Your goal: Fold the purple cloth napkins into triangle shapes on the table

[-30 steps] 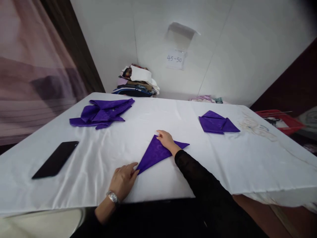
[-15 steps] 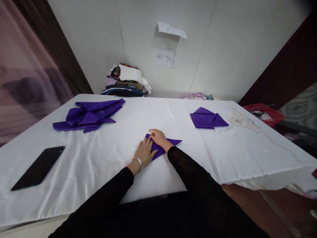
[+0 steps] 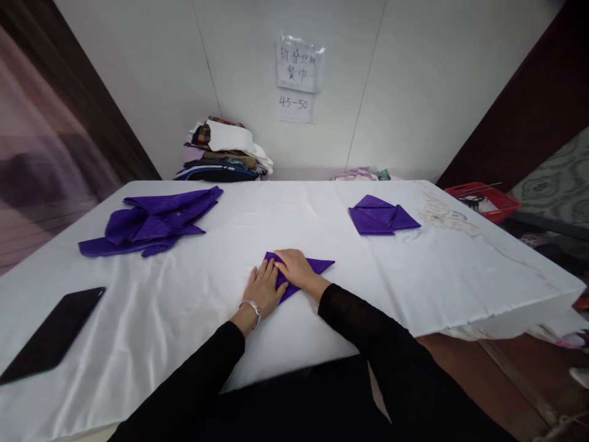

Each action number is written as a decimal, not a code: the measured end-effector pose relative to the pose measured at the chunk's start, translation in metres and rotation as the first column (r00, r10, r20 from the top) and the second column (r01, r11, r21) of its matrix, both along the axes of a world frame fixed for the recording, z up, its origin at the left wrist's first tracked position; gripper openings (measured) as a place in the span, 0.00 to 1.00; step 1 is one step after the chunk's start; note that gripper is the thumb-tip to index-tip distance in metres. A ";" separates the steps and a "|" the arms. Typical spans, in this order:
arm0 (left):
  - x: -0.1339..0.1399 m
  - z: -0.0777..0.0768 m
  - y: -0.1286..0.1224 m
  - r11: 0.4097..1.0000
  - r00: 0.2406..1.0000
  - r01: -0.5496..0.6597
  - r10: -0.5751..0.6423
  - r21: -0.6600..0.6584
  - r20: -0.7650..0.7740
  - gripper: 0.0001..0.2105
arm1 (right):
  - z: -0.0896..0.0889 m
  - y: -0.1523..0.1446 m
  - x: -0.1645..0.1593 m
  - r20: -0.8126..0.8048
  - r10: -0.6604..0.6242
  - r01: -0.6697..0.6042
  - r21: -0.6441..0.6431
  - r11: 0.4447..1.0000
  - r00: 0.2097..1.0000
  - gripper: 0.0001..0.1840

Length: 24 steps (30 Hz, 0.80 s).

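Observation:
A purple cloth napkin, folded to a point on the right, lies on the white tablecloth in front of me. My left hand, with a silver bracelet at the wrist, rests flat on its left part, fingers stretched out. From the right, my right hand bends over the napkin's upper part with fingers together, closed on the fabric. Its thumb meets the left fingertips, and its own fingertips are partly hidden. Farther off to the right sits another folded purple napkin. Loose purple napkins lie in a heap at the left.
A black flat tablet-like object lies at the table's left. Behind the far edge rises a stack of folded clothes. Handwritten paper signs hang on the wall. A red basket stands beyond the right edge.
My right hand has come slightly down and flatter over the napkin's upper edge; my left hand stays pressed on it. The upper wall sign, curled up before, now hangs flat. The view has shifted slightly.

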<state>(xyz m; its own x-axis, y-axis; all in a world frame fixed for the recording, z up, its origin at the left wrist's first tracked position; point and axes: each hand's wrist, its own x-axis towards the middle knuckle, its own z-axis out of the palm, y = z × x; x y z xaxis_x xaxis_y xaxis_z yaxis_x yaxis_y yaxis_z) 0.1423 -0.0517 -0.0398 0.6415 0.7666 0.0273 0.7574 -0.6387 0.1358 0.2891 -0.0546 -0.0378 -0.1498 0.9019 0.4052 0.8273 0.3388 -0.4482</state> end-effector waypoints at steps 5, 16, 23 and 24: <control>-0.001 -0.002 -0.001 1.000 1.000 0.000 -0.001 0.031 0.012 0.29 | -0.001 0.002 0.040 0.125 -0.090 0.090 0.003 0.996 0.988 0.19; 0.000 0.001 -0.002 0.999 1.000 -0.008 0.009 0.038 -0.028 0.29 | 0.000 0.005 0.093 0.171 -0.128 0.140 -0.059 0.988 0.977 0.21; 0.001 0.000 0.000 0.999 0.998 -0.020 0.021 0.027 -0.060 0.31 | 0.014 0.001 0.125 0.182 -0.387 0.414 -0.145 0.899 0.904 0.21; 0.001 -0.001 0.001 0.999 0.998 -0.019 0.021 0.027 -0.056 0.31 | 0.018 0.000 0.120 0.177 -0.417 0.441 -0.133 0.887 0.892 0.23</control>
<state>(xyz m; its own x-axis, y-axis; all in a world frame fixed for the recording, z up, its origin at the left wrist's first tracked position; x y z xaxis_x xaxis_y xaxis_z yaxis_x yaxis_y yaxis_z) 0.1436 -0.0511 -0.0405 0.6273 0.7787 0.0117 0.7759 -0.6262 0.0759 0.4094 -0.0545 -0.0193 0.2234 0.9425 0.2487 0.9326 -0.1325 -0.3357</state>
